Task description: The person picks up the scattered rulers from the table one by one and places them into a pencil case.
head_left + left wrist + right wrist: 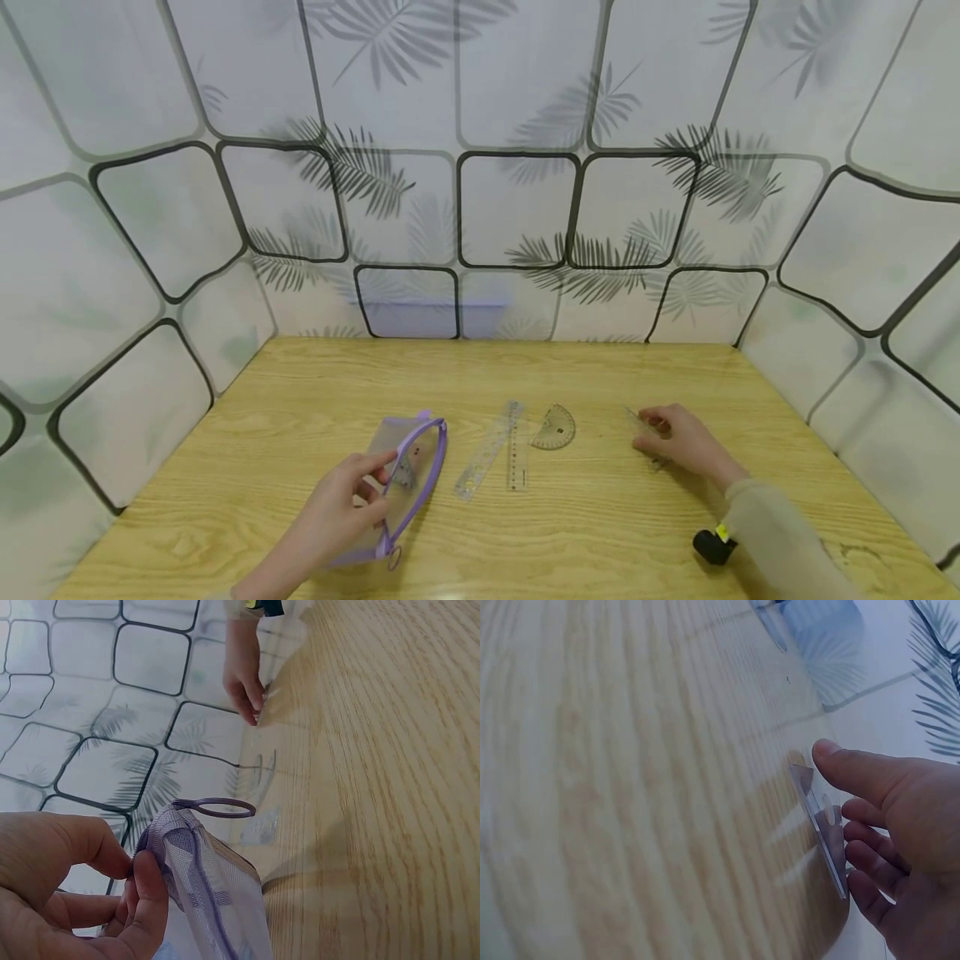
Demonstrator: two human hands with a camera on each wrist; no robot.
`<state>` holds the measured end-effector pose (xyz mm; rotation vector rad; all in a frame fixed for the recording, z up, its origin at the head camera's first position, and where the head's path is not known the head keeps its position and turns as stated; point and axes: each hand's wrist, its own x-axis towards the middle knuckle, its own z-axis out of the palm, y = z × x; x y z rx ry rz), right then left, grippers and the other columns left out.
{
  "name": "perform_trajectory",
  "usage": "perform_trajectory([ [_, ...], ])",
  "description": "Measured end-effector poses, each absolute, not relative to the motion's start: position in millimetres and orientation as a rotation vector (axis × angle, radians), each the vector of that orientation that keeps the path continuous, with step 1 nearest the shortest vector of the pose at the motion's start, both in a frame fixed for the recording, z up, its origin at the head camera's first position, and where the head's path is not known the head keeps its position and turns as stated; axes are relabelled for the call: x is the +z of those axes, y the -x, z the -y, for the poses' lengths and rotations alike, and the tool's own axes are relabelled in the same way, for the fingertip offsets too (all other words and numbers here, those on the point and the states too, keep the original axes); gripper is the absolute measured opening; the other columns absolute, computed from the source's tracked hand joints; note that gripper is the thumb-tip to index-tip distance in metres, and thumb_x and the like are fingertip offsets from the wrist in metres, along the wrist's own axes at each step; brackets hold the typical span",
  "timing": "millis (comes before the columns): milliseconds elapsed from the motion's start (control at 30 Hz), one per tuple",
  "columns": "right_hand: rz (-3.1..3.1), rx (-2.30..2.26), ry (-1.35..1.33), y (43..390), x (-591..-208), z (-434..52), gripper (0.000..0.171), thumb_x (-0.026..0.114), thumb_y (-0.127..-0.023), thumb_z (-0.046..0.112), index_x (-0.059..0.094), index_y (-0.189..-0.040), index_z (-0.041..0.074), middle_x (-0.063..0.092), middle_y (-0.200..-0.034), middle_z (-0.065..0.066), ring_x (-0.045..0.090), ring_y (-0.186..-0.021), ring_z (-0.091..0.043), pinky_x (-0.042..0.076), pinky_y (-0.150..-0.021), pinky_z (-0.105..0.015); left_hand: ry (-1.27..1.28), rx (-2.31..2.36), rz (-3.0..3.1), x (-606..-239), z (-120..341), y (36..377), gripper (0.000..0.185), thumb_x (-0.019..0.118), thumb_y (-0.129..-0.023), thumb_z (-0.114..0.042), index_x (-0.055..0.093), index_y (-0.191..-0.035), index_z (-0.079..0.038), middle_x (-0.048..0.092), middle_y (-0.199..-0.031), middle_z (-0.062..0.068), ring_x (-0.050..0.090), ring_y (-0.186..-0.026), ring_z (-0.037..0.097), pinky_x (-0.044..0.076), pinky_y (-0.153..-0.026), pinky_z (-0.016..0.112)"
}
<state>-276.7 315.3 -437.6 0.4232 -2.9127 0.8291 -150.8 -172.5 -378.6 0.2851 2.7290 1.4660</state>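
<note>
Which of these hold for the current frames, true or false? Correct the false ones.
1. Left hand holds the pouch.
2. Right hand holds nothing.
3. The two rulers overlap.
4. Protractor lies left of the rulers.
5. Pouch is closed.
1. Left hand holds the pouch. True.
2. Right hand holds nothing. False: it holds a clear triangle.
3. The two rulers overlap. True, at their far ends.
4. Protractor lies left of the rulers. False: in the head view it lies right of them.
5. Pouch is closed. False: its mouth gapes open.
</note>
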Motion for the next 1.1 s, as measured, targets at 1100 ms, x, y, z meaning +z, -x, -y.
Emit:
perform_trajectory([
  [1100, 3.065, 0.775, -0.321, 269, -420, -302, 0.057, 0.07, -0.088, 0.019, 0.053, -0.134, -0.009, 0.064, -0.111, -0.03, 0.062, -0.1, -0.038, 0.055, -0.081, -0.051, -0.339, 1.505, -2.683, -381, 173, 149, 0.058, 0.063, -0.079, 0.008, 0.053, -0.136, 0.01, 0.057, -0.102, 0.013, 0.055, -0.071, 0.006, 0.055, -0.055, 0.017],
])
